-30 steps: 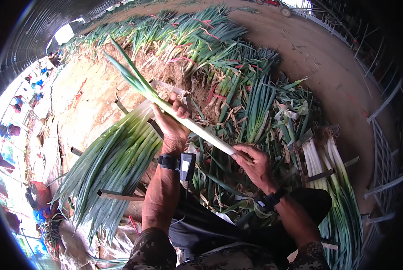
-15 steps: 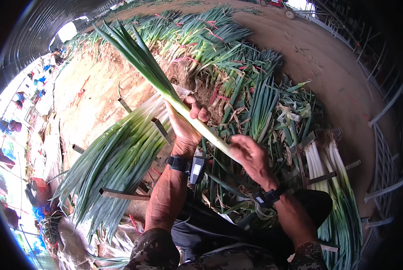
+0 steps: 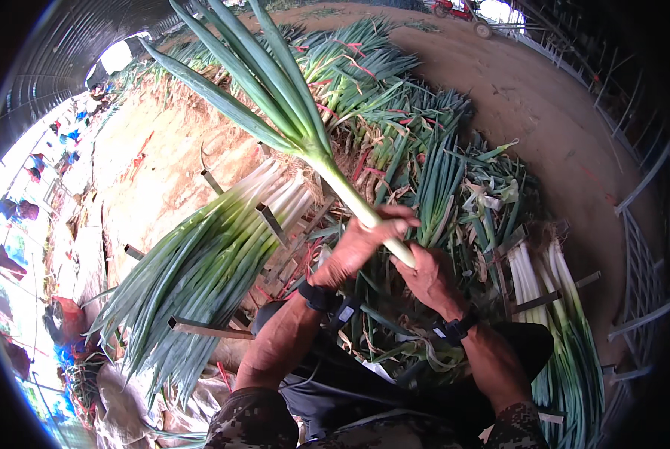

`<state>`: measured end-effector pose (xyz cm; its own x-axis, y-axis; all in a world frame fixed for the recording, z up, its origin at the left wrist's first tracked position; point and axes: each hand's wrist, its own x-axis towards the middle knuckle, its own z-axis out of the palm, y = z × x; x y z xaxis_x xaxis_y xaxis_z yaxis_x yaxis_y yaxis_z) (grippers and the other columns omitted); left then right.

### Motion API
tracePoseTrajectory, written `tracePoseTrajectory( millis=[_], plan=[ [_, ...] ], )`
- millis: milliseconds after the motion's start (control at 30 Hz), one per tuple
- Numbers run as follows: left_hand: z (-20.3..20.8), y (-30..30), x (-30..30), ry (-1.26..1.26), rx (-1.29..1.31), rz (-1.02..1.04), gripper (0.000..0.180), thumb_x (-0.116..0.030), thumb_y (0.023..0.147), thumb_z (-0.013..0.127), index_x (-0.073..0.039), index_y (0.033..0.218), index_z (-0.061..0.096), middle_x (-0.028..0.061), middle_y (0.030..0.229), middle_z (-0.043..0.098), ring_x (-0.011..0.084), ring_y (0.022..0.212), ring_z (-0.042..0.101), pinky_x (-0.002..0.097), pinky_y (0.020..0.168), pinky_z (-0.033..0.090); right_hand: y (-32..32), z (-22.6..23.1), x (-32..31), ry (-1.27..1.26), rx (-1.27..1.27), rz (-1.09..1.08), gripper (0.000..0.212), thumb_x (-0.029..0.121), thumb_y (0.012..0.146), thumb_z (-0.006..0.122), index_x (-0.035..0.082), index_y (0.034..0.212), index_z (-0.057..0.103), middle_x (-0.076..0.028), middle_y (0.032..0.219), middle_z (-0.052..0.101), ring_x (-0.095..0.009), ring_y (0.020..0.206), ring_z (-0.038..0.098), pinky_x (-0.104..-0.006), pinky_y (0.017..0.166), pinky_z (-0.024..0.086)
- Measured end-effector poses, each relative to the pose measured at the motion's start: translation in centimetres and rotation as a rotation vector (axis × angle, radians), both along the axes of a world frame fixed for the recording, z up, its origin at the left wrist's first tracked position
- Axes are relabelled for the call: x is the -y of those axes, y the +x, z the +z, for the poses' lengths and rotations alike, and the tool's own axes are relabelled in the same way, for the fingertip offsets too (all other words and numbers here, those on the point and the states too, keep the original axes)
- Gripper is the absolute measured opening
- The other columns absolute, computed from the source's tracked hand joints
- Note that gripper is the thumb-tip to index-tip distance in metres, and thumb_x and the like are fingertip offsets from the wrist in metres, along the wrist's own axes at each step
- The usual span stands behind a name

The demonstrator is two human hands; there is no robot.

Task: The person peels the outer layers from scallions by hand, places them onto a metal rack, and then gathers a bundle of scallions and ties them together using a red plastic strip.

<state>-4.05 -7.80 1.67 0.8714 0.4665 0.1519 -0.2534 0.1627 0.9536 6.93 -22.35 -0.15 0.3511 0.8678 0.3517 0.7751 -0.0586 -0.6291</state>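
Note:
One long green onion [image 3: 342, 183] slants across the middle, its green leaves fanned out toward the top left and its white end toward me. My left hand [image 3: 361, 243] is closed around its lower white stalk. At the white tip, my right hand [image 3: 430, 278] grips the stalk between thumb and fingers. Left of my hands, a pile of green onions [image 3: 207, 251] lies in a metal-barred rack [image 3: 207, 328], white ends pointing up and right. A smaller bunch of green onions [image 3: 567, 322] rests in another rack at my right.
Many green onions [image 3: 380, 82], some tied with red bands, cover the ground ahead. Loose leaves and peelings [image 3: 492, 194] lie before my knees. Bare soil [image 3: 507, 97] stretches to the right, with a red vehicle [image 3: 462, 13] far back. Pale sacking [image 3: 121, 396] sits at lower left.
My left hand has slid down the stalk toward its white end, closer to my right hand. The green onion's leaves have spread apart and risen in view. My right hand has moved slightly toward me.

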Motion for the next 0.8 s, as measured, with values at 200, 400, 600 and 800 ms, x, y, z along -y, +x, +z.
tracePoseTrajectory(
  millis=[200, 400, 600, 800],
  plan=[
    [-1.7, 0.9, 1.2, 0.284, -0.177, -0.250, 0.089, -0.038, 0.082, 0.080, 0.003, 0.147, 0.034, 0.0176, 0.139, 0.052, 0.0210, 0.126, 0.052, 0.0375, 0.108, 0.042, 1.9, -1.3, 0.4, 0.164, 0.033, -0.037, 0.015, 0.019, 0.085, 0.071, 0.007, 0.085, 0.062, -0.017, 0.068, 0.062, -0.039, 0.064, 0.063, -0.0443, 0.054, 0.048],
    [-0.4, -0.8, -3.2, -0.174, 0.169, 0.220, 0.064, -0.033, 0.087, 0.076, -0.003, 0.138, 0.050, 0.0101, 0.113, 0.067, 0.0124, 0.089, 0.063, 0.0259, 0.072, 0.052, 2.3, -1.4, 1.8, -0.016, 0.106, -0.082, 0.023, 0.024, 0.084, 0.074, 0.005, 0.087, 0.061, -0.016, 0.074, 0.064, -0.037, 0.066, 0.063, -0.0453, 0.057, 0.048],
    [0.0, -1.8, -4.6, -0.273, 0.198, 0.381, 0.027, -0.026, 0.093, 0.070, -0.003, 0.108, 0.067, 0.0005, 0.075, 0.063, 0.0076, 0.055, 0.051, 0.0214, 0.049, 0.036, 3.7, -2.8, 2.4, -0.082, 0.116, -0.038, 0.026, 0.028, 0.083, 0.075, 0.008, 0.095, 0.066, -0.014, 0.077, 0.066, -0.035, 0.072, 0.066, -0.0434, 0.061, 0.051],
    [0.5, -2.6, -5.6, -0.236, 0.247, 0.433, 0.032, -0.027, 0.097, 0.064, -0.002, 0.116, 0.062, 0.0063, 0.086, 0.068, 0.0084, 0.061, 0.051, 0.0219, 0.054, 0.038, 9.0, -6.3, 6.1, -0.382, -0.114, -0.071, 0.035, 0.029, 0.080, 0.077, 0.010, 0.108, 0.068, -0.013, 0.089, 0.071, -0.034, 0.083, 0.069, -0.0408, 0.072, 0.054]
  ],
)
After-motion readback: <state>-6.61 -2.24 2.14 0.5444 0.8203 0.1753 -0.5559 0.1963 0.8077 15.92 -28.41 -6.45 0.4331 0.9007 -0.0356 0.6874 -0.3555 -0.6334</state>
